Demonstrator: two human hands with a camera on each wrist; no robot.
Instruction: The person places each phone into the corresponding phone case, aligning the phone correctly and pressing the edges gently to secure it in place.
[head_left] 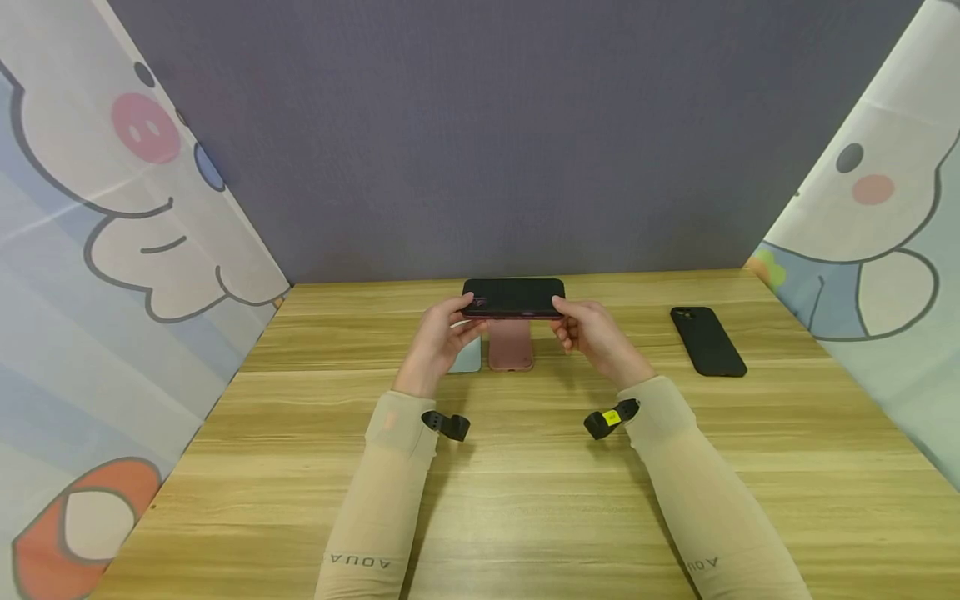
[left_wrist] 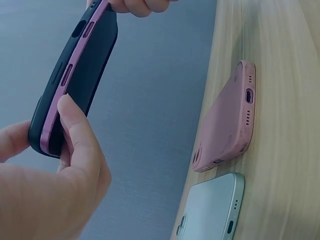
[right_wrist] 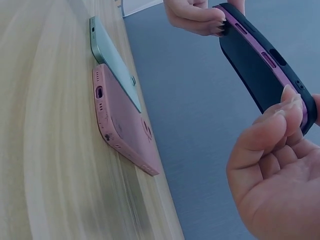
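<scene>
a: what did you have on the feed just then?

b: i saw the left hand (head_left: 433,343) pinching one end of a phone in a black case (head_left: 513,297), thumb on its pink edge, and the right hand (head_left: 596,333) curled round the other end. both were holding it, neither slack.

a: where was that phone?

b: lifted off the wooden table (head_left: 525,492), lying crosswise between the two hands, near the far edge. the left wrist view showed the pink frame with its side buttons wrapped in the black shell.

a: anything under it?

b: a pink phone case (head_left: 511,345) lay flat on the table just below the hands, and a pale green phone (head_left: 468,357) sat right beside it on the left; in the wrist views they looked to be touching. another black phone case (head_left: 708,340) lay well apart to the right.
</scene>
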